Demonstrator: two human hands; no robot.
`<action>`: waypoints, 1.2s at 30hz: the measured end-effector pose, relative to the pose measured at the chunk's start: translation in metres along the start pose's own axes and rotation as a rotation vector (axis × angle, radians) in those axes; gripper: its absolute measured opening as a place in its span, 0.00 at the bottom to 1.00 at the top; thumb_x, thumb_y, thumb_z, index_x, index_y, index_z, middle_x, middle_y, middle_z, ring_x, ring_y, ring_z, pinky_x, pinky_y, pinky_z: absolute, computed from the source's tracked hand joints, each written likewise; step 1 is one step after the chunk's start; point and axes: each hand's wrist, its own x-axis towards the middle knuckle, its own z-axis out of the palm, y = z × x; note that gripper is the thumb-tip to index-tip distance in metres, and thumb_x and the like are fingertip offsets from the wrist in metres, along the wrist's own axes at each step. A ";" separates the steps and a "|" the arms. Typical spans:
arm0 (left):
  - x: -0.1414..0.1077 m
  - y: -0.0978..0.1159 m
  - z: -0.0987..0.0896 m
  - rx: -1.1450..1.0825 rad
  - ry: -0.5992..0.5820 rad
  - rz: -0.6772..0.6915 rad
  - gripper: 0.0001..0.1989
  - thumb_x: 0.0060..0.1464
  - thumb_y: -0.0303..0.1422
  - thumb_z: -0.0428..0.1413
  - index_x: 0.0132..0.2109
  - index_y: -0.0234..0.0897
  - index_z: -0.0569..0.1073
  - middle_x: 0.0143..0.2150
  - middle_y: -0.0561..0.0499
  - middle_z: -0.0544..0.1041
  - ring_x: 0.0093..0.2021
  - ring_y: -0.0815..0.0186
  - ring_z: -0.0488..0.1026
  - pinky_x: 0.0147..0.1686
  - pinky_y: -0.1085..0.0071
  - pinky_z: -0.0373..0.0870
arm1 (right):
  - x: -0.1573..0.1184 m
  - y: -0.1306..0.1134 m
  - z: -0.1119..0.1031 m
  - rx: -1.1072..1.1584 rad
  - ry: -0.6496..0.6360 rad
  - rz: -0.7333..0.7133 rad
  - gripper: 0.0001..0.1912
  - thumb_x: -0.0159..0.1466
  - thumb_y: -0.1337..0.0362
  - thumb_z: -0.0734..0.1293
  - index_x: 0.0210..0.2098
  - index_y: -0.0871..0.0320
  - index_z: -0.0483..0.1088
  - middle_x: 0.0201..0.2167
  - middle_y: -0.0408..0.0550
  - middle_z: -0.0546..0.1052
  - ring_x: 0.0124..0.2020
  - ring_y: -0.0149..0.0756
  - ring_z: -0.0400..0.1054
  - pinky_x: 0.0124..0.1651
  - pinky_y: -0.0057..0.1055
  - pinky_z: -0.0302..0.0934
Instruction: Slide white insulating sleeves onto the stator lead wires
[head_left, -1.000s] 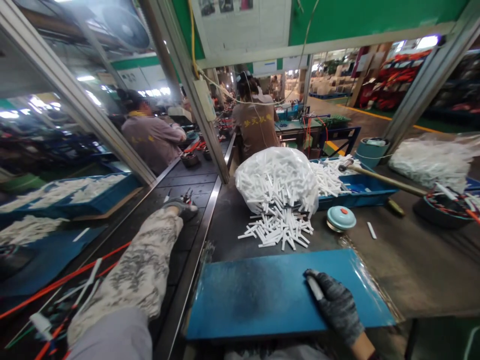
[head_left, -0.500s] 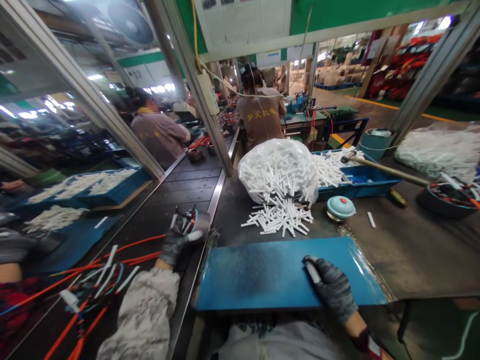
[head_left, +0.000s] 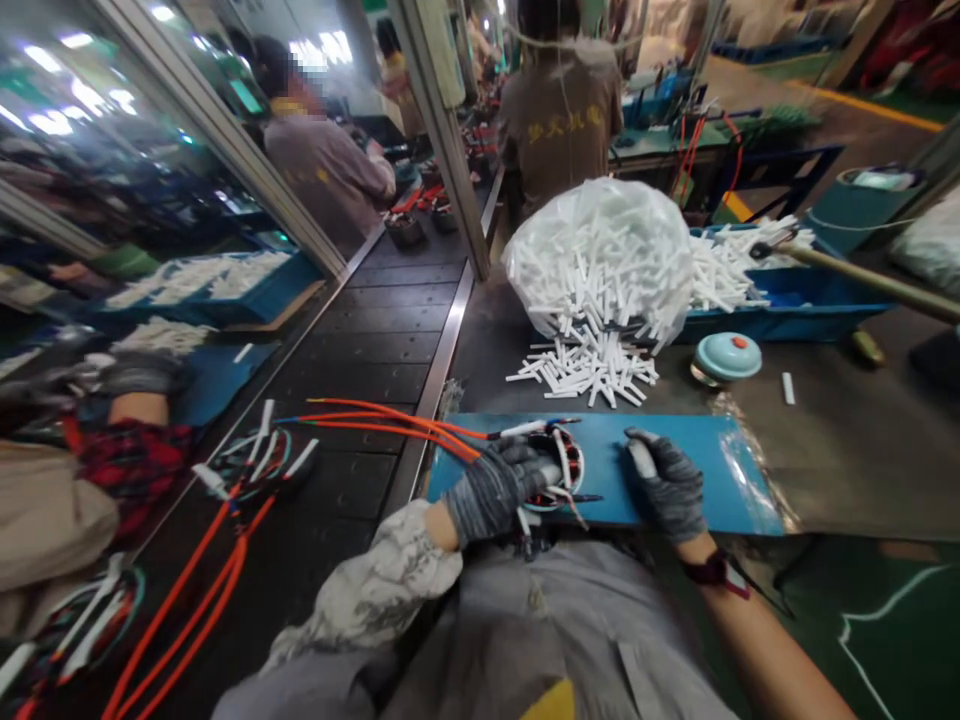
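My left hand (head_left: 499, 485), in a grey glove, grips a motor stator (head_left: 576, 462), a ring with copper windings, white sleeves and orange leads. It rests at the near edge of the blue mat (head_left: 716, 480), partly covered by my fingers. The orange leads (head_left: 390, 415) trail left over the metal rail. My right hand (head_left: 667, 485), also gloved, is just right of the stator over the mat. Its fingers are curled in, the pale-covered thumb lying against them; no object shows in it. White tubes (head_left: 592, 370) lie heaped beyond the mat.
A plastic bag (head_left: 600, 260) of white tubes stands behind the heap, beside a blue tray (head_left: 795, 310). A light-blue lidded pot (head_left: 727, 357) is on the right. Another stator (head_left: 262, 455) sits on the conveyor (head_left: 360, 360). A co-worker's gloved hand (head_left: 142, 375) is at far left.
My left hand has brought the stator from the conveyor rightward onto the mat, its orange leads following. My right hand has curled more. The view has tilted down.
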 end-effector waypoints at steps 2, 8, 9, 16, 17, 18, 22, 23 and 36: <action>0.007 0.002 -0.010 -0.009 0.016 0.006 0.26 0.60 0.39 0.54 0.63 0.38 0.66 0.57 0.41 0.73 0.60 0.54 0.66 0.63 0.52 0.58 | 0.008 -0.014 0.000 0.149 -0.038 0.005 0.18 0.66 0.51 0.63 0.44 0.55 0.77 0.41 0.50 0.81 0.43 0.42 0.74 0.50 0.40 0.67; 0.002 -0.029 -0.058 -0.558 0.104 -0.085 0.19 0.64 0.34 0.48 0.60 0.41 0.68 0.55 0.44 0.75 0.54 0.60 0.73 0.54 0.62 0.71 | 0.029 -0.037 -0.009 0.526 -0.343 0.026 0.17 0.65 0.54 0.66 0.52 0.49 0.73 0.51 0.46 0.77 0.53 0.40 0.70 0.59 0.41 0.63; 0.005 -0.032 -0.057 -0.574 0.191 -0.195 0.19 0.64 0.35 0.49 0.61 0.41 0.68 0.54 0.45 0.76 0.53 0.60 0.74 0.54 0.61 0.71 | 0.032 -0.040 -0.009 0.575 -0.378 0.020 0.17 0.66 0.54 0.66 0.53 0.48 0.73 0.52 0.45 0.77 0.54 0.40 0.70 0.60 0.41 0.61; 0.033 -0.022 -0.022 -0.369 0.195 -0.334 0.18 0.66 0.37 0.47 0.56 0.35 0.72 0.52 0.45 0.77 0.53 0.61 0.74 0.56 0.61 0.70 | 0.061 -0.051 0.010 0.737 -0.613 0.027 0.15 0.64 0.49 0.67 0.44 0.51 0.76 0.45 0.45 0.79 0.48 0.39 0.72 0.57 0.40 0.64; 0.032 -0.021 -0.024 -0.293 0.233 -0.358 0.18 0.67 0.36 0.45 0.56 0.36 0.73 0.52 0.46 0.78 0.53 0.61 0.74 0.57 0.61 0.69 | 0.067 -0.052 0.013 0.743 -0.658 0.046 0.17 0.62 0.48 0.68 0.44 0.51 0.76 0.43 0.45 0.80 0.46 0.38 0.73 0.55 0.40 0.66; 0.029 -0.020 -0.028 -0.206 0.276 -0.383 0.18 0.67 0.36 0.44 0.55 0.36 0.73 0.52 0.46 0.78 0.53 0.61 0.74 0.58 0.61 0.68 | 0.072 -0.053 0.015 0.743 -0.711 0.068 0.19 0.60 0.48 0.70 0.45 0.51 0.76 0.42 0.45 0.80 0.44 0.38 0.73 0.53 0.40 0.67; 0.016 -0.019 -0.047 0.071 0.325 -0.355 0.17 0.65 0.37 0.48 0.52 0.37 0.75 0.48 0.46 0.79 0.50 0.59 0.75 0.58 0.57 0.66 | 0.091 -0.066 0.020 0.700 -0.936 0.139 0.22 0.57 0.47 0.71 0.45 0.55 0.77 0.39 0.46 0.81 0.41 0.38 0.73 0.48 0.39 0.68; 0.014 -0.018 -0.050 0.091 0.317 -0.331 0.16 0.65 0.37 0.48 0.51 0.37 0.76 0.47 0.46 0.80 0.48 0.59 0.75 0.58 0.57 0.67 | 0.094 -0.071 0.021 0.682 -0.983 0.139 0.21 0.57 0.48 0.72 0.43 0.56 0.78 0.38 0.46 0.81 0.40 0.38 0.73 0.48 0.38 0.67; 0.023 -0.025 -0.059 -0.153 0.243 -0.306 0.15 0.64 0.35 0.48 0.48 0.35 0.76 0.46 0.46 0.80 0.48 0.61 0.76 0.54 0.62 0.70 | 0.078 -0.074 0.028 0.394 -0.819 -0.172 0.18 0.62 0.48 0.67 0.33 0.57 0.77 0.29 0.44 0.77 0.32 0.32 0.67 0.37 0.30 0.62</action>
